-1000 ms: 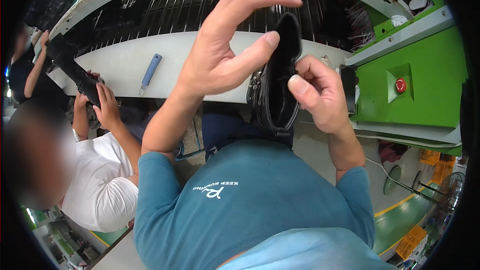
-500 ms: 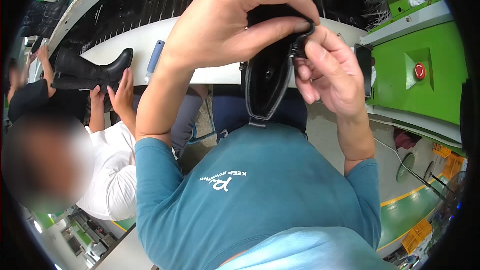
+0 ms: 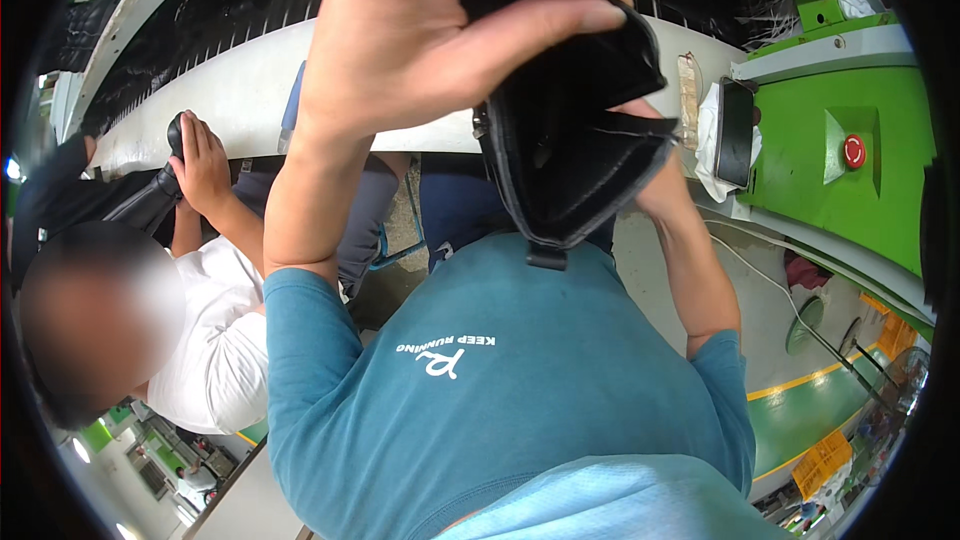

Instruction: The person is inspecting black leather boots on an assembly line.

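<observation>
A black boot (image 3: 560,225), seen into its open top, hangs in front of my teal shirt. A small pull tab sticks out at its lower rim. My left hand (image 3: 410,50) grips the far edge, its thumb inside the opening and its fingers curled round the outside. At the boot's right side, my right hand (image 3: 665,185) is mostly behind the spread edge, with part of a finger showing above the flap. Its other fingers are hidden. The boot's foot is out of sight behind my left hand.
A white table (image 3: 240,90) crosses in front, with a blue-handled tool (image 3: 292,105) partly behind my arm. To the right stand a green machine (image 3: 800,180) with a red button (image 3: 854,150), and a black rectangular object (image 3: 736,135). On my left a co-worker holds another black boot (image 3: 150,198).
The boot's opening has spread wider and turned toward me. My right hand has gone from pinching its edge to behind it. The co-worker's boot has been lowered off the table.
</observation>
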A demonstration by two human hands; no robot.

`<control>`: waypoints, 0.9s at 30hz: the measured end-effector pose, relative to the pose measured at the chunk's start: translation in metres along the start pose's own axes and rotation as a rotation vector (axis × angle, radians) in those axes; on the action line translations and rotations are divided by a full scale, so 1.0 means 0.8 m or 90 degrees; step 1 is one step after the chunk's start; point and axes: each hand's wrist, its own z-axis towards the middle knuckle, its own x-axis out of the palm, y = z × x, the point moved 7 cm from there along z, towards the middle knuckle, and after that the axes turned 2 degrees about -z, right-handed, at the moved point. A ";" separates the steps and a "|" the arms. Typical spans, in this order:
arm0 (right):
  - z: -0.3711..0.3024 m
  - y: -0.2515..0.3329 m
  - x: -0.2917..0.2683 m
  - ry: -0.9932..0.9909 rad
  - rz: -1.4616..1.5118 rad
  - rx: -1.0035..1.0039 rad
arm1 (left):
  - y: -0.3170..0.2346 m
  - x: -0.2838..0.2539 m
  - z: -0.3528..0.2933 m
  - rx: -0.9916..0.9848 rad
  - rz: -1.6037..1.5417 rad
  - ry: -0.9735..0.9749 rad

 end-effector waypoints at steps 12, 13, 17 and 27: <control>0.013 -0.017 -0.016 0.028 -0.059 -0.004 | -0.001 -0.012 -0.022 -0.132 -0.166 -0.187; 0.016 -0.020 -0.021 0.023 -0.065 0.006 | -0.024 -0.011 -0.005 -0.132 -0.170 -0.188; 0.029 -0.045 -0.030 -0.055 -0.060 0.013 | -0.033 -0.018 -0.018 -0.578 0.231 -0.071; 0.053 -0.076 -0.032 -0.181 -0.113 -0.067 | 0.049 0.076 -0.262 -0.686 -0.110 -0.173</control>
